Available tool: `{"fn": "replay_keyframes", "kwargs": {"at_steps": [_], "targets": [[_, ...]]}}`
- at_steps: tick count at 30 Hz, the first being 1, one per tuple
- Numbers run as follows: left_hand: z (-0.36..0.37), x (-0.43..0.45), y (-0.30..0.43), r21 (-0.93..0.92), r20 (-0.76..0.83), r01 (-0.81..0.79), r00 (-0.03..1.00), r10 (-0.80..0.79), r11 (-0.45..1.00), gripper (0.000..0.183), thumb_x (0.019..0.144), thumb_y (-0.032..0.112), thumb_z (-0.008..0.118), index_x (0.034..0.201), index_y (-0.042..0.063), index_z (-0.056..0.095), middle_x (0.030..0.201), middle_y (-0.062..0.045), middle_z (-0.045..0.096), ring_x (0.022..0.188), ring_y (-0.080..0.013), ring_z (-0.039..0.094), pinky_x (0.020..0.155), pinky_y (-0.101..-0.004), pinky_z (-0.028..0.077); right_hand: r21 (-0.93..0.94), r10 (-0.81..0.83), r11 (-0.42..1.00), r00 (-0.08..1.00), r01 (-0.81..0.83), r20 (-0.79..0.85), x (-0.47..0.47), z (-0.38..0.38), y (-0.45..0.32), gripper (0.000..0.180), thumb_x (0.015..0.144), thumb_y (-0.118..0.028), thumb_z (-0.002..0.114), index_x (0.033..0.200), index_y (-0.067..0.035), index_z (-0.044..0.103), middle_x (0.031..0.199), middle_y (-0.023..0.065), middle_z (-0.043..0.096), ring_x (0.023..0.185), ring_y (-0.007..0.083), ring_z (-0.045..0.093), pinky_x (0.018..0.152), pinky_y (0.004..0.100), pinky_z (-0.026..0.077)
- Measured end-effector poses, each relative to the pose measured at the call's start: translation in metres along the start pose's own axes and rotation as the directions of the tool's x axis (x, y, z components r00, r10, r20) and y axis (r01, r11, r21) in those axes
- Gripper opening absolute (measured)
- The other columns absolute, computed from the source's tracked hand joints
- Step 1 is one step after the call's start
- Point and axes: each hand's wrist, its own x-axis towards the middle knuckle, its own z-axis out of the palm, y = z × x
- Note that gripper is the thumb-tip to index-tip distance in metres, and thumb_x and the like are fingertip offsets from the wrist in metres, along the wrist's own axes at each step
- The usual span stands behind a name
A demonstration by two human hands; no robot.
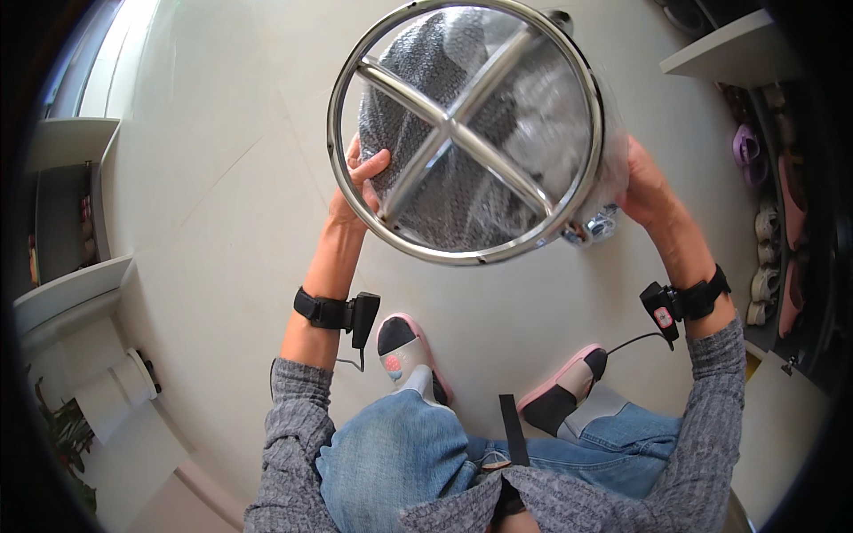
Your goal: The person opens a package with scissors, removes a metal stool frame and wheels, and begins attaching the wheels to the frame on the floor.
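Note:
Both hands hold up a round metal frame (451,120) with a ring rim and crossed tubes, perhaps the underside of a stool. Behind the cross lies a dark grey textured piece (426,193) in clear plastic wrap (550,120). My left hand (363,176) grips the left side, its thumb and a finger showing inside the ring. On the right, my right hand (643,180) presses the wrapped side; its fingertips are hidden. Near that hand, a shiny metal fitting (600,225) sticks out below the rim.
Shoe shelves (740,50) with shoes and purple clogs (750,154) stand on the right. Another shelf unit (73,283) is at the left, with a potted plant (70,426) below it. My slippered feet are on the pale floor (233,200).

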Motion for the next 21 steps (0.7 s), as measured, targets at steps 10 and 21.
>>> {"fn": "replay_keyframes", "kwargs": {"at_steps": [10, 21], "targets": [[0.025, -0.009, 0.022, 0.194, 0.039, -0.038, 0.999, 0.031, 0.98, 0.057, 0.073, 0.006, 0.077, 0.123, -0.006, 0.052, 0.115, -0.016, 0.061, 0.103, -0.026, 0.061, 0.092, -0.0382, 0.051, -0.034, -0.026, 0.999, 0.992, 0.022, -0.122, 0.006, -0.022, 0.034, 0.028, 0.095, -0.015, 0.056, 0.119, 0.0, 0.056, 0.111, 0.0084, 0.063, 0.094, 0.0141, 0.062, 0.081, 0.0297, 0.054], [0.016, -0.01, 0.018, 0.085, 0.047, 0.004, 0.999, -0.008, 0.996, 0.067, 0.082, 0.023, 0.075, 0.135, 0.003, 0.038, 0.121, -0.008, 0.056, 0.109, -0.0159, 0.057, 0.096, -0.0322, 0.047, 0.36, -0.075, 0.926, 0.99, 0.114, -0.119, 0.017, -0.028, 0.039, 0.053, 0.099, -0.046, 0.041, 0.131, -0.005, 0.05, 0.124, 0.0122, 0.058, 0.112, 0.0244, 0.056, 0.099, 0.039, 0.046]]}}
